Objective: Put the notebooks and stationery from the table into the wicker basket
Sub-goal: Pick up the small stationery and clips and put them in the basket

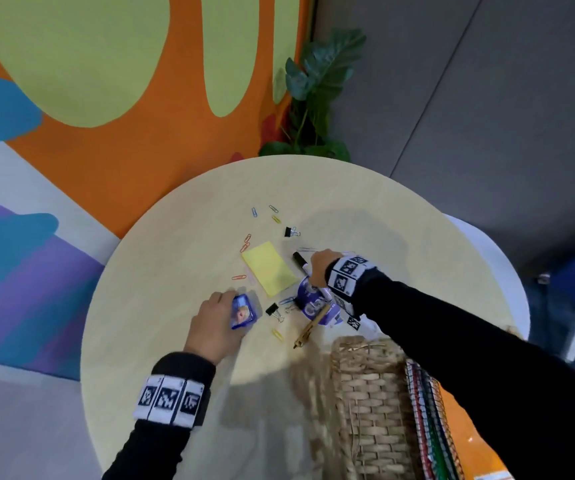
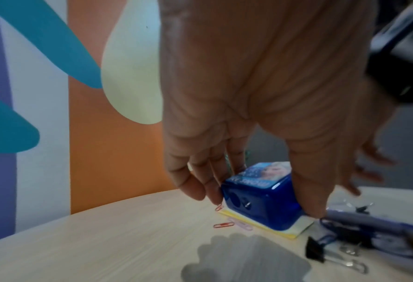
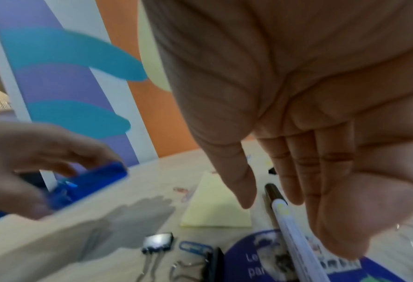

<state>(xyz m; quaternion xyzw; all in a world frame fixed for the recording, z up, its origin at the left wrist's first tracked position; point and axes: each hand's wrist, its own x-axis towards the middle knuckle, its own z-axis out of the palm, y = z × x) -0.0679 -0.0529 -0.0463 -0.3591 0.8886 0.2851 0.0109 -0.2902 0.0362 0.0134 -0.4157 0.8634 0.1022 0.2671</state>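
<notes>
My left hand [image 1: 225, 306] grips a small blue pencil sharpener box [image 2: 258, 192], fingers on its left side and thumb on its right, just above the table. My right hand [image 3: 270, 204] hangs over a white marker with a dark cap [image 3: 290, 225]; straight fingers and thumb point down on either side of it, and the marker lies across a round purple pack [image 1: 312, 303]. A yellow sticky-note pad [image 1: 270, 268] lies between the hands. The wicker basket [image 1: 365, 386] stands at the near right with spiral notebooks [image 1: 428, 420] inside.
Loose on the round pale table [image 1: 161, 265] are several coloured paper clips, a black binder clip [image 1: 291, 232] at the back, another binder clip [image 1: 274, 311] in the middle, and a brown pen [image 1: 312, 325] near the basket. A potted plant [image 1: 313, 98] stands behind the table.
</notes>
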